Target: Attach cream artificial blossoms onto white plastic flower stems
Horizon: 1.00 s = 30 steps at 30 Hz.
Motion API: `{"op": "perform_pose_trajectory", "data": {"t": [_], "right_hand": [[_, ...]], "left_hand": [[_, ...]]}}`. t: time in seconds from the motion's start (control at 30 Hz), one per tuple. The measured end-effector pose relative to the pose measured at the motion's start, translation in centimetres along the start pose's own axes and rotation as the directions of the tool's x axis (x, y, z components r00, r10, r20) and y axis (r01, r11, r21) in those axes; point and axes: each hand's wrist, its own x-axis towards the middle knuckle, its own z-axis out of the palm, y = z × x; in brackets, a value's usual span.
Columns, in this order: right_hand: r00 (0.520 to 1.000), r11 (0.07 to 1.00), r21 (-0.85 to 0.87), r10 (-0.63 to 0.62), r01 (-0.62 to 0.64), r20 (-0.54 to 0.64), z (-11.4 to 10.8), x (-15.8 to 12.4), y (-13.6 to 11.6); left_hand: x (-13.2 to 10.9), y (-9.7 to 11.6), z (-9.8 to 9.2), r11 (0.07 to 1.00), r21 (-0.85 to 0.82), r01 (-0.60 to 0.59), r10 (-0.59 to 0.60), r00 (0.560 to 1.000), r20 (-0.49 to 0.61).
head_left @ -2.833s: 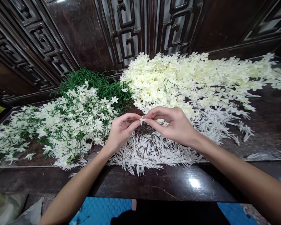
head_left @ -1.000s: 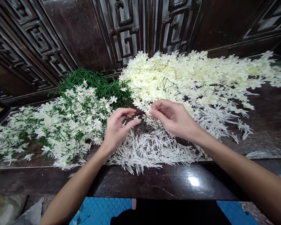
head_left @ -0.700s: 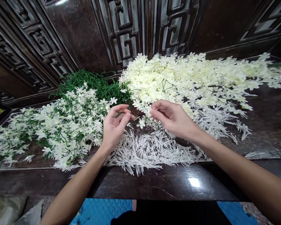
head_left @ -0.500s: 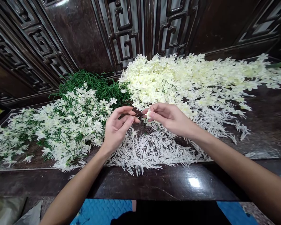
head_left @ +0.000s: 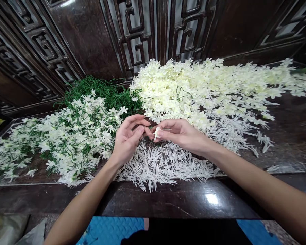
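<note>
A small white artificial flower [head_left: 156, 133] is pinched between the thumb and fingers of my right hand [head_left: 185, 134], with a thin pale strand showing beside the thumb. My left hand [head_left: 129, 137] is closed in a pinch, its fingertips meeting those of the right hand; whatever it grips there is mostly hidden. Beneath both hands lies a heap of thin white stamen pieces [head_left: 163, 163]. Loose cream flower heads [head_left: 193, 85] are piled behind and to the right. Finished-looking white flowers on green stems [head_left: 76, 136] form a pile beside my left hand.
Green plastic stems [head_left: 99, 88] are heaped at the back left. Everything rests on a dark, glossy wooden bench [head_left: 178, 200] against a carved wooden back panel [head_left: 91, 41]. Blue floor matting [head_left: 112, 229] shows below, with pale plastic bags [head_left: 7, 228] at lower left.
My right hand has moved slightly left and down with the flower, closing the gap to the left hand. My left fingertips now meet the right ones.
</note>
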Motion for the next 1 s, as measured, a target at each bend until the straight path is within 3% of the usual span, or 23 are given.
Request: {"op": "perform_pose_trajectory", "data": {"t": [0.23, 0.37, 0.47, 0.6, 0.7, 0.83, 1.0], "right_hand": [[0.996, 0.999, -0.045, -0.017, 0.013, -0.083, -0.2, 0.0, 0.3], [1.0, 0.999, -0.05, 0.018, -0.018, 0.0, 0.0, 0.0, 0.1], [1.0, 0.998, -0.058, -0.003, 0.002, -0.01, 0.2, 0.0, 0.1], [0.996, 0.996, -0.069, -0.053, 0.048, -0.077, 0.2, 0.0, 0.4], [0.993, 0.992, -0.106, -0.077, 0.067, -0.091, 0.2, -0.1, 0.5], [0.99, 0.985, -0.151, -0.095, 0.078, -0.103, 0.3, -0.2, -0.2], [0.982, 0.966, -0.238, -0.134, 0.099, -0.135, 0.0, -0.4, -0.8]], "left_hand": [[-0.1, 0.0, -0.2, 0.999, -0.006, 0.043, -0.043, 0.999, 0.032], [-0.1, 0.2, 0.0, 0.998, -0.042, 0.045, -0.042, 0.997, 0.072], [-0.1, 0.1, 0.0, 0.999, -0.005, 0.047, -0.047, 0.996, 0.071], [0.0, 0.1, -0.2, 0.974, 0.221, 0.048, -0.04, 0.998, -0.04], [0.0, 0.3, -0.3, 0.903, 0.426, 0.056, -0.042, 0.998, -0.041], [-0.1, 0.5, -0.2, 0.858, 0.497, 0.126, -0.138, 0.99, -0.014], [-0.2, 0.5, -0.1, 0.832, 0.529, 0.165, -0.152, 0.986, -0.069]]}}
